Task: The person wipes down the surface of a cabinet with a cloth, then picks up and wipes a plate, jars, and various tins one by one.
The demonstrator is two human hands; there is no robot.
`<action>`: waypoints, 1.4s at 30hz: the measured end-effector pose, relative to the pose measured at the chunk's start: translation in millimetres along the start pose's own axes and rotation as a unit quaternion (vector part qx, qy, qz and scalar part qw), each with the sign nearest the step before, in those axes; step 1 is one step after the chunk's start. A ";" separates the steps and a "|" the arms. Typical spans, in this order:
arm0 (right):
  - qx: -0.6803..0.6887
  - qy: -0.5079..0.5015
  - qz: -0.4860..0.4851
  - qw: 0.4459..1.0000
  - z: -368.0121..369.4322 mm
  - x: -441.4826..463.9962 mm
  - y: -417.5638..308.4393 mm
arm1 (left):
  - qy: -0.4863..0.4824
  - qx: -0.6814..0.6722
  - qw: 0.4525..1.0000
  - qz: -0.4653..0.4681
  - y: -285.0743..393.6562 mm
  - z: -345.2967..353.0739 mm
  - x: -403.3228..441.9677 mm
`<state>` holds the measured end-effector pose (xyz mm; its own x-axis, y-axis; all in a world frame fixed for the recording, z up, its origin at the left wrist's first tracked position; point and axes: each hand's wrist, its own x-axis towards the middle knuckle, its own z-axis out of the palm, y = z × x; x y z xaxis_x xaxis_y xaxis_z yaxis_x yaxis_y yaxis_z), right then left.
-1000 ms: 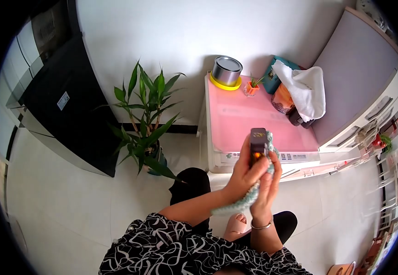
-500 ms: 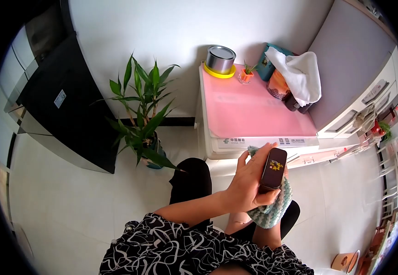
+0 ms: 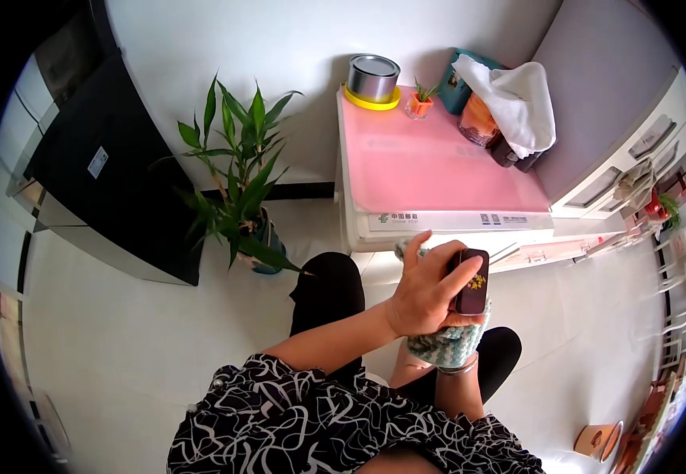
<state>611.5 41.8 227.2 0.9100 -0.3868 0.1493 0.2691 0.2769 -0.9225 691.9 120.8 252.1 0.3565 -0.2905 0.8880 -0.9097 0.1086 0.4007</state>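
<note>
My left hand [image 3: 424,296] is closed on a small dark case [image 3: 474,299], a rounded oblong with yellow flowers on its face. Its index finger lies across the upper part of the case. Below and behind the case is a knitted cloth [image 3: 447,347] in green, grey and white, bunched over my right hand. The cloth hides most of that hand and its fingers; the right wrist [image 3: 460,378] with a bracelet shows beneath. Both hands are close together above my knees, in front of the cabinet.
A white cabinet with a pink top [image 3: 437,178] stands ahead. On it are a metal tin [image 3: 374,77] on a yellow coaster, a small orange pot [image 3: 419,104] and a white cloth [image 3: 520,107]. A potted plant [image 3: 252,205] and black panel [image 3: 114,166] are left; a bucket [image 3: 595,441] is lower right.
My left index finger has come across the face of the case, and the hand has shifted slightly left. The cloth has moved up and left, baring the right wrist's bracelet. The view has shifted slightly.
</note>
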 end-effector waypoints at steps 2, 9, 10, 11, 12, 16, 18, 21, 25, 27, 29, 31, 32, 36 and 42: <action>0.142 0.018 0.010 0.990 -4.0 -0.5 8.4 | -0.031 -0.014 0.999 0.015 1.2 1.4 -4.7; 0.024 0.095 0.015 0.995 -6.9 -10.5 33.4 | -0.049 -0.094 0.994 -0.020 2.3 -9.1 -11.9; 0.030 0.099 0.019 0.994 -12.0 -10.2 35.9 | -0.036 -0.103 0.994 -0.027 1.3 -10.9 -10.1; 0.052 0.098 0.023 0.994 -19.0 -9.3 38.4 | -0.026 -0.061 0.997 -0.040 2.5 -14.0 -8.4; 0.112 0.080 0.018 0.990 -27.8 -7.3 35.8 | -0.016 -0.019 0.998 -0.052 3.7 -17.2 -6.2; 0.116 0.058 0.033 0.991 -10.7 3.6 -15.7 | -0.011 0.032 0.986 -0.161 0.9 -5.5 -15.4; 0.045 0.095 0.015 0.994 -3.0 -2.8 4.9 | -0.010 0.040 0.987 -0.155 8.2 7.1 -23.0; -0.024 0.129 -0.076 0.988 -4.2 -13.7 23.9 | -0.061 -0.050 0.981 -0.180 12.5 5.5 -26.4; 0.208 0.199 -0.048 0.957 -4.9 -10.7 13.1 | -0.112 -0.111 0.968 -0.193 21.0 -3.7 -23.3; 0.227 0.156 -0.004 0.961 -15.6 -4.7 7.2 | -0.098 -0.215 0.937 -0.259 21.3 -12.8 -19.0; 0.287 0.119 0.042 0.950 -14.2 -3.9 -5.7 | -0.074 -0.354 0.881 -0.306 22.3 -16.1 -12.7; 0.315 0.088 0.070 0.942 -12.0 -2.7 -16.2 | -0.050 -0.459 0.818 -0.343 19.1 -13.6 -13.2; 0.293 0.097 0.057 0.949 -20.3 1.7 -12.0 | -0.064 -0.381 0.873 -0.297 11.7 -13.2 -15.3; 0.114 0.186 -0.006 0.976 28.1 9.7 -55.2 | -0.137 -0.134 0.970 -0.148 3.7 -23.1 -13.2; -0.330 0.016 -0.024 0.943 6.0 7.0 -59.1 | -0.191 -0.079 0.977 -0.059 9.1 -22.8 -24.2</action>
<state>603.8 28.0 285.0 0.8892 -0.4140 0.1947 0.0440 -0.3462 -0.9371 679.8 150.5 239.4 0.3243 -0.6406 0.6960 -0.8122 0.1886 0.5521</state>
